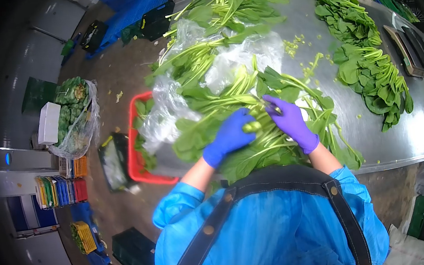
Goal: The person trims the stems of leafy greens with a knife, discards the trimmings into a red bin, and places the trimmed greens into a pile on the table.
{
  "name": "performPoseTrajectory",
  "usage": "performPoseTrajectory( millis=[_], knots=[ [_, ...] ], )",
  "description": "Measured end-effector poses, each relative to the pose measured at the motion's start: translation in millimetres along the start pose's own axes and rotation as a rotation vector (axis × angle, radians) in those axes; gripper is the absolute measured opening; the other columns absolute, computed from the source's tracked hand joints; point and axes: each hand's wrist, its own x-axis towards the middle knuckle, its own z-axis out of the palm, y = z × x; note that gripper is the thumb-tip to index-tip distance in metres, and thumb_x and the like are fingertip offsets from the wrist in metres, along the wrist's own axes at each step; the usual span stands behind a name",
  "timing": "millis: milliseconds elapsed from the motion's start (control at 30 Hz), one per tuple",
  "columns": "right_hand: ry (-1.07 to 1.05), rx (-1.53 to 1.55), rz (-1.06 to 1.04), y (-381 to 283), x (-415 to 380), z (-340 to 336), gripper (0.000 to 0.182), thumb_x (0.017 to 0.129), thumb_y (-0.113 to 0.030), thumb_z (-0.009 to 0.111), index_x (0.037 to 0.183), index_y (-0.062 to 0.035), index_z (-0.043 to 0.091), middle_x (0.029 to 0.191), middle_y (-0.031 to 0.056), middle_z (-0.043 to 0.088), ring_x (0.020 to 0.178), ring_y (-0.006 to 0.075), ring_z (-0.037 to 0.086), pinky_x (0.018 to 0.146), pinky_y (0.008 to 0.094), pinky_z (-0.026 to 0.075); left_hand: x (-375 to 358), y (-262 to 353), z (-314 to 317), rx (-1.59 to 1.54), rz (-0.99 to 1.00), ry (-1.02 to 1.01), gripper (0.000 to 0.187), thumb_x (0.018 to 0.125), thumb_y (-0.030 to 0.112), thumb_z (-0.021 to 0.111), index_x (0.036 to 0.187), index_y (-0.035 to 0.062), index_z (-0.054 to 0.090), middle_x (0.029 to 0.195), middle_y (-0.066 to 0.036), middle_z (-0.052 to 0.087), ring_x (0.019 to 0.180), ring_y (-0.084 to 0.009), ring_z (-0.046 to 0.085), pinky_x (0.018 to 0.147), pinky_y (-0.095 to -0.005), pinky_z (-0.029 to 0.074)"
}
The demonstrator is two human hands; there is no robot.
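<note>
My left hand (231,136), in a blue glove, is closed around a bunch of green stems, whose pale cut ends show beside the thumb. Just to its right, my right hand (290,122), in a purple glove, has its fingers bent over the stems; what lies between its fingertips is too small to make out. Leafy greens (247,162) spread under and around both hands. Beyond the hands, more greens (196,63) lie with crumpled clear plastic (245,58) on the metal table (310,32).
Neat rows of leafy bunches (367,73) line the table's right side. A red crate (134,159) with greens stands at the table's left edge. Small green scraps (293,45) dot the metal. On the floor at left are a netted sack (73,111) and a dark green crate (134,252).
</note>
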Motion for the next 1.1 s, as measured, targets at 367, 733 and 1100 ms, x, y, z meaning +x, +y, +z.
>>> performPoseTrajectory(
  millis=[367, 733, 1100],
  knots=[
    [-0.192, -0.253, 0.099, 40, -5, -16, 0.048, 0.075, -0.009, 0.058, 0.122, -0.0173, 0.056, 0.076, 0.0125, 0.065, 0.068, 0.0265, 0.064, 0.065, 0.0357, 0.050, -14, 20, -37, -0.113, 0.030, -0.107, 0.039, 0.062, 0.020, 0.071, 0.098, 0.0091, 0.061, 0.118, -0.020, 0.050, 0.108, -0.0366, 0.051, 0.092, -0.0398, 0.042],
    [-0.293, 0.297, 0.318, -14, -11, 4, 0.033, 0.077, -0.022, 0.069, 0.102, -0.0013, 0.062, 0.073, 0.0029, 0.063, 0.060, 0.0037, 0.054, 0.050, 0.0189, 0.039, -10, 22, -32, -0.206, -0.141, -0.066, 0.036, 0.063, 0.014, 0.067, 0.098, 0.0045, 0.063, 0.102, -0.015, 0.060, 0.093, -0.0298, 0.059, 0.083, -0.0351, 0.046],
    [-0.043, 0.387, 0.273, -45, -8, -17, 0.024, 0.074, -0.014, 0.072, 0.092, -0.0009, 0.064, 0.073, 0.0034, 0.063, 0.057, 0.0048, 0.051, 0.052, 0.0188, 0.041, -18, 47, -75, 0.045, -0.132, 0.429, 0.032, 0.069, 0.016, 0.069, 0.097, 0.0051, 0.058, 0.111, -0.018, 0.059, 0.098, -0.0318, 0.059, 0.083, -0.0386, 0.048]
  ],
)
